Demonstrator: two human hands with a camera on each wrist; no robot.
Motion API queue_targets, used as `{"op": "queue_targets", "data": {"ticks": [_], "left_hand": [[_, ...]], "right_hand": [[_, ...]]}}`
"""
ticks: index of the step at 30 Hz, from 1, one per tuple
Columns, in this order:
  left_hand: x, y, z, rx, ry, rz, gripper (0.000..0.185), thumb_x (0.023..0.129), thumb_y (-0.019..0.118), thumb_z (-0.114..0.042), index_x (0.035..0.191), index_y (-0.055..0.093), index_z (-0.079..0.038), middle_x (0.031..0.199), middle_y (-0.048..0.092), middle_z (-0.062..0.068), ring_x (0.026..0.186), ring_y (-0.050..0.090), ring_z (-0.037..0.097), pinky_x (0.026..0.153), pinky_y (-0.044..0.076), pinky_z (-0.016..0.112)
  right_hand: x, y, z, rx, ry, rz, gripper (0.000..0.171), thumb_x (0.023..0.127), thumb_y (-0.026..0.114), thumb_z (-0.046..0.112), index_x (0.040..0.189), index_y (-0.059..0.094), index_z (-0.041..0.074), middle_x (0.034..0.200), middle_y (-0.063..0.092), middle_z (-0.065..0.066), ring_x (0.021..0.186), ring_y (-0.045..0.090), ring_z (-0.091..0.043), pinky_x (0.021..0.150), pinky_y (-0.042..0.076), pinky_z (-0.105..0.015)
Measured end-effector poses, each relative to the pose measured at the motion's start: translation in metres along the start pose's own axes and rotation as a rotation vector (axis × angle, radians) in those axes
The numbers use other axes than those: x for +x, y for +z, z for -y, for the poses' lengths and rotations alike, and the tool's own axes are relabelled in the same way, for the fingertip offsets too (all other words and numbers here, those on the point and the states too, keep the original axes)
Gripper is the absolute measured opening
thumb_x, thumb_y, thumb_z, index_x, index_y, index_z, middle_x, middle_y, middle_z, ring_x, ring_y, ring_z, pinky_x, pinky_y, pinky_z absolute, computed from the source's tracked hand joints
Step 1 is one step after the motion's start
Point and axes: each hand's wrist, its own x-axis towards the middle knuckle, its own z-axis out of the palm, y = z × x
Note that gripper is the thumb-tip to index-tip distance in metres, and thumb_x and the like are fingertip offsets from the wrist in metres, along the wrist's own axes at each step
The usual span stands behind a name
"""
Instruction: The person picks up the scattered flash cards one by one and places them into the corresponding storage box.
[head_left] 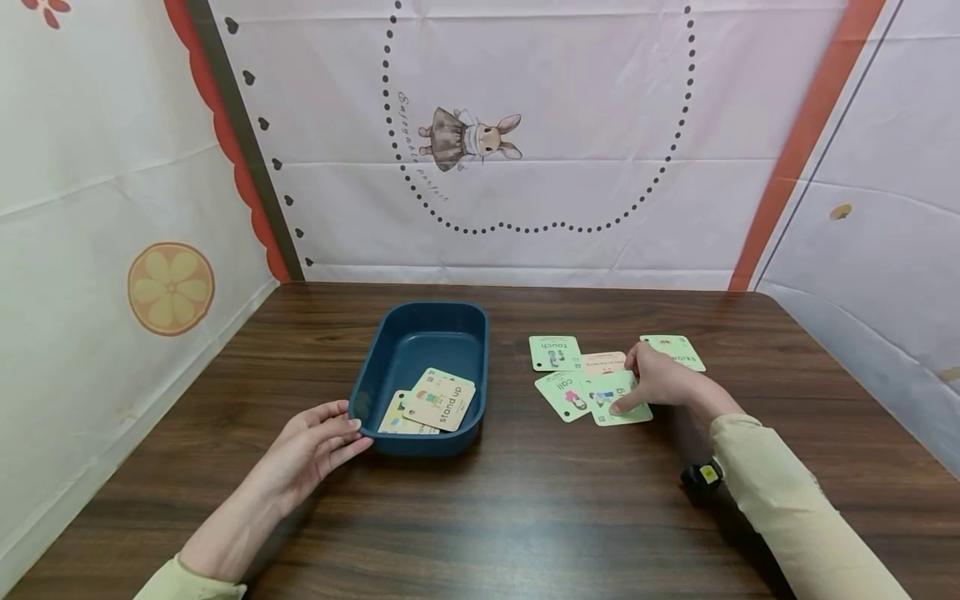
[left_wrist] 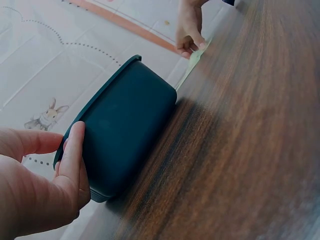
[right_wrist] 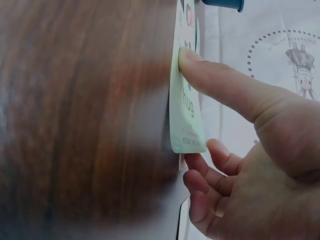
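The right hand (head_left: 663,382) rests on the green "hug" card (head_left: 618,400), its grip part open: the thumb (right_wrist: 220,82) lies stretched out with its tip pressed on the card's face, while the other fingers (right_wrist: 212,172) curl loosely at the card's near edge. In the right wrist view the card (right_wrist: 187,107) stands edge-on against the table (right_wrist: 85,120), its edge a little raised by the fingers; whether they have slipped beneath it cannot be told.

The left hand (head_left: 315,446) holds the near left corner of the blue tray (head_left: 420,333), its grip relaxed, fingers nearly straight against the outer wall and thumb (left_wrist: 75,150) laid up the corner, as the left wrist view shows. The tray (left_wrist: 125,125) there hides its own inside.

In the head view 2 cards lie in the tray, the upper one reading "stand up" (head_left: 440,402); the lower one (head_left: 396,417) is mostly covered and its word cannot be read. Beside the right hand lie the "call" card (head_left: 564,394), the "touch" card (head_left: 555,352), a pale pink card (head_left: 602,361) half hidden by the others, and a green card (head_left: 675,350) partly behind the hand, its word cut off to "works". The "hug" card lies to the right of the tray, well apart from the left hand.
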Motion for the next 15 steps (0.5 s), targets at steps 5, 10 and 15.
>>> {"op": "queue_targets", "data": {"ticks": [5,10,15], "left_hand": [[-0.0005,-0.0004,0.0008,0.000,0.006,0.008,0.060,0.099,0.057,-0.012,0.145,0.021,0.003,0.113,0.055,0.003,0.098,0.062,0.009,0.094,0.058,0.024],[-0.0006,-0.0003,0.0010,-0.004,0.004,0.005,0.059,0.099,0.057,-0.012,0.144,0.022,0.002,0.113,0.054,0.003,0.097,0.062,0.009,0.094,0.058,0.024],[-0.0003,-0.0001,0.0008,-0.006,0.001,0.001,0.059,0.099,0.057,-0.012,0.144,0.023,0.002,0.112,0.055,0.003,0.095,0.062,0.009,0.093,0.058,0.024]], "right_hand": [[-0.0003,-0.0005,0.0011,0.015,0.035,0.007,0.069,0.071,0.089,0.027,0.108,0.040,-0.003,0.093,0.049,-0.012,0.087,0.047,-0.024,0.075,0.038,-0.028],[-0.0009,-0.0028,0.0014,0.040,0.039,-0.007,0.065,0.073,0.088,0.023,0.108,0.041,-0.004,0.092,0.049,-0.013,0.085,0.046,-0.023,0.074,0.038,-0.027],[0.0004,-0.0047,0.0003,0.049,0.042,-0.003,0.066,0.074,0.087,0.023,0.113,0.042,-0.006,0.095,0.052,-0.015,0.086,0.048,-0.023,0.075,0.040,-0.027]]}}
